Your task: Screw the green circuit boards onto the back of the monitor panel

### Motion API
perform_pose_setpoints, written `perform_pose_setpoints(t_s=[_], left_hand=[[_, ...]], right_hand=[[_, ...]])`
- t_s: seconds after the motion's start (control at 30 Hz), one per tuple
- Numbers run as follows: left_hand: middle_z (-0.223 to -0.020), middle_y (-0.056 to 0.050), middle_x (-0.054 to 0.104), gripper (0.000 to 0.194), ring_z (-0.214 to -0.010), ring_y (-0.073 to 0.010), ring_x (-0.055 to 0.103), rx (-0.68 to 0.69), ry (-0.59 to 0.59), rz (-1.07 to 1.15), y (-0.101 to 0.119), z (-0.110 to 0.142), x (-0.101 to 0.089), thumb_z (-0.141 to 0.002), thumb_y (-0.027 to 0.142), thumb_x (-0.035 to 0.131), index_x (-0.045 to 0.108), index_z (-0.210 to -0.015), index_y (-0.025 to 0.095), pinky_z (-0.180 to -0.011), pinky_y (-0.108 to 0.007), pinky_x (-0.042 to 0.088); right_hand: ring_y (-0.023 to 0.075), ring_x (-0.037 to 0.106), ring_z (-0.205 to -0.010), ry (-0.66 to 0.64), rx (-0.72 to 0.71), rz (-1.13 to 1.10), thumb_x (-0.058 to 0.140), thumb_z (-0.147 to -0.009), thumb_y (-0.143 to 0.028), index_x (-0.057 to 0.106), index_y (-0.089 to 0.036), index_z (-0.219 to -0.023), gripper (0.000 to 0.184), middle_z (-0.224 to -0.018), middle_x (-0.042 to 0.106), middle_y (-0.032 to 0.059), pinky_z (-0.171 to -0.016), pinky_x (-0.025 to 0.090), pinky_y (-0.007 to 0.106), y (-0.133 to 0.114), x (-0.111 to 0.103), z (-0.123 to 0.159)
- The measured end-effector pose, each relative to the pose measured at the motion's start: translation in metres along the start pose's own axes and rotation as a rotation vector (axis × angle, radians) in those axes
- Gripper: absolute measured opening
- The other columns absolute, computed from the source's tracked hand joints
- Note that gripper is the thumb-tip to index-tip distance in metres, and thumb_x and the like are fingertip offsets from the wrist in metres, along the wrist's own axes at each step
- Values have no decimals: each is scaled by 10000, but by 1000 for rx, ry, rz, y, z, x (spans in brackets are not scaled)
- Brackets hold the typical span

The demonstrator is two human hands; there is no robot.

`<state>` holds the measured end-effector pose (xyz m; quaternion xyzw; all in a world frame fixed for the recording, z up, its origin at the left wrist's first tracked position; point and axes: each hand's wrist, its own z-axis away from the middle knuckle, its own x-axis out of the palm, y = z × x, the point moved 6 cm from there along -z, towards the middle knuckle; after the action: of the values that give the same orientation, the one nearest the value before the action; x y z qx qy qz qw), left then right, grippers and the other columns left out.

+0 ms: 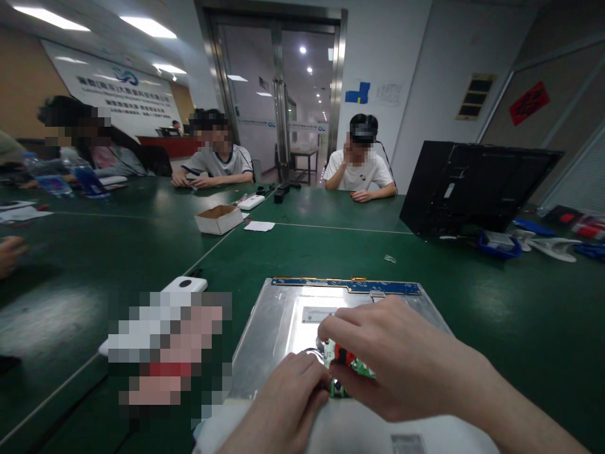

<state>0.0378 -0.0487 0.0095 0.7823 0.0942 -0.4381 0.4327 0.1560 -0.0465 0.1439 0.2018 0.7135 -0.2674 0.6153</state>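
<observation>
A silver display panel (pixel 255 337) lies flat in front of me, with a long blue circuit strip (pixel 312 285) along its far edge. Near its close edge is a green circuit board (pixel 363 367), partly covered by my hands. My right hand (pixel 392 356) is closed around a small red-and-black object (pixel 344 355), whose shape is mostly hidden by the fingers. Beside it, my left hand (pixel 295 384) has its fingers drawn together at the board's left side. Whatever those fingers may hold is out of sight. A pale surface (pixel 350 429) lies under my forearms.
Left of the panel are a white device (pixel 186 285) and a blurred-out patch. Farther off stand a small open box (pixel 218 219) and a white paper (pixel 259 226) on the green table (pixel 326 249). A large black monitor (pixel 472 189) leans at the right. Several people sit around the table.
</observation>
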Motion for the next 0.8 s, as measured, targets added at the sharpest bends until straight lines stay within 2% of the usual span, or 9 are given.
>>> perform_pose_setpoints(t_s=[0.13, 0.3, 0.57, 0.8], left_hand=[[-984, -74, 653, 134, -943, -251, 613, -8, -13, 2, 0, -1, 0, -919, 145, 451, 566, -941, 209, -864, -381, 517], [-1006, -72, 657, 139, -957, -251, 610, -4, -2, 24, -2, -1, -1, -918, 135, 450, 560, -951, 212, -869, -386, 511], [-1027, -66, 671, 182, -960, -236, 632, 11, 56, 53, 0, 1, -3, -896, 102, 480, 574, -1001, 218, -858, -350, 518], [-1016, -72, 654, 155, -966, -246, 619, 4, 35, 23, 2, 0, -5, -911, 114, 466, 559, -989, 211, -861, -372, 514]], right_hand=[[127, 500, -606, 6, -38, -12, 560, -858, -222, 505, -214, -934, 94, -838, 642, -14, -490, 220, 283, -2, 0, 1], [129, 514, -616, 21, -33, 7, 535, -886, -210, 513, -213, -938, 57, -840, 658, -14, -501, 215, 290, -1, 2, 0], [130, 532, -596, 5, 9, 30, 578, -934, -283, 547, -203, -952, 88, -801, 685, -8, -505, 184, 294, 2, 2, -2], [138, 544, -605, 25, 14, 50, 609, -934, -314, 558, -201, -943, 125, -786, 698, -2, -516, 164, 291, 2, 2, -4]])
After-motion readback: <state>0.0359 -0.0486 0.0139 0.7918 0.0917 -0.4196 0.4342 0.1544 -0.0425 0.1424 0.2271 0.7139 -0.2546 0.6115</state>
